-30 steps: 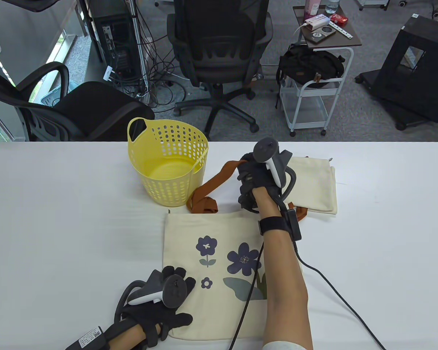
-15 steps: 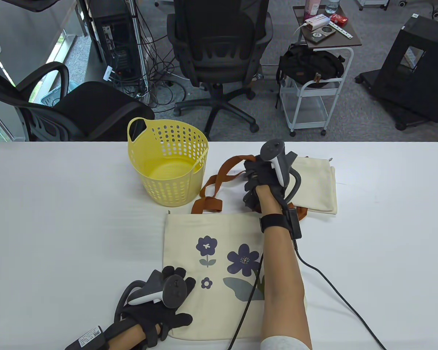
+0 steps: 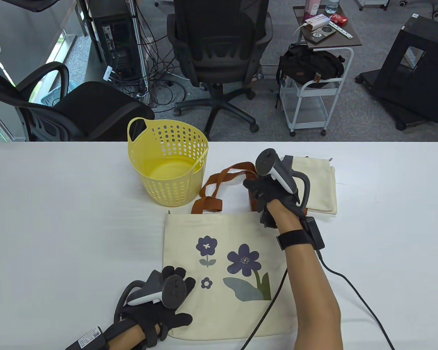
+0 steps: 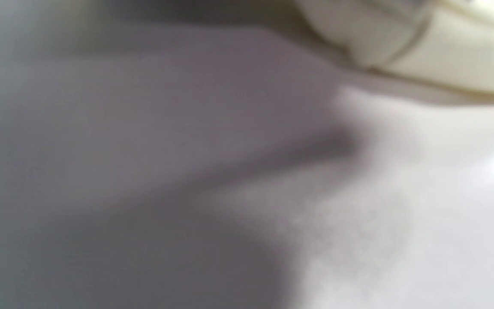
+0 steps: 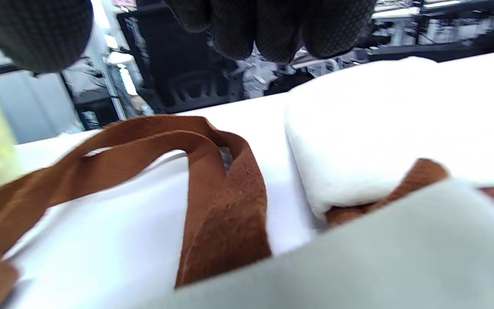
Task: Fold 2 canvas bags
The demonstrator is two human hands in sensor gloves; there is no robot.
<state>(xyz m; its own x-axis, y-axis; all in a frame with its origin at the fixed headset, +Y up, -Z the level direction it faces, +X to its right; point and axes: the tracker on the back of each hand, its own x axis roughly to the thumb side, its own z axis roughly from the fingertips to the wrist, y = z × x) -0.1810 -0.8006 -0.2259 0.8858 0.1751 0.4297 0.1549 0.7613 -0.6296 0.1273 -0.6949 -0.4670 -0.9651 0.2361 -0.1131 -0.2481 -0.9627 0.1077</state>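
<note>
The flat canvas bag (image 3: pixel 226 273), flower print up, is laid on the worktop (image 3: pixel 58 226) w/ its mouth edge at the far side and its bottom edge toward the person; the brown straps (image 3: pixel 219 184) are spread beyond that mouth edge, toward the yellow basket (image 3: pixel 168 160). The right hand (image 3: pixel 268 195) is placed at the bag's far right corner, just where the straps are rooted, so the straps lie to its left and slightly beyond it. In the right wrist view the fingers (image 5: pixel 272 30) are seen curled above a strap loop (image 5: pixel 225 201), apart from it; whether anything is pinched cannot be told. The left hand (image 3: pixel 160 306) is rested flat, fingers spread, on the bag's near left corner, holding nothing, approx. as an anchor; the left wrist view is too blurred to add more. The right hand is judged much nearer the straps, so tucking them onto the bag panel would prob. fall to it. A second bag (image 3: pixel 315 184), already folded, is lain just right of that hand.
</note>
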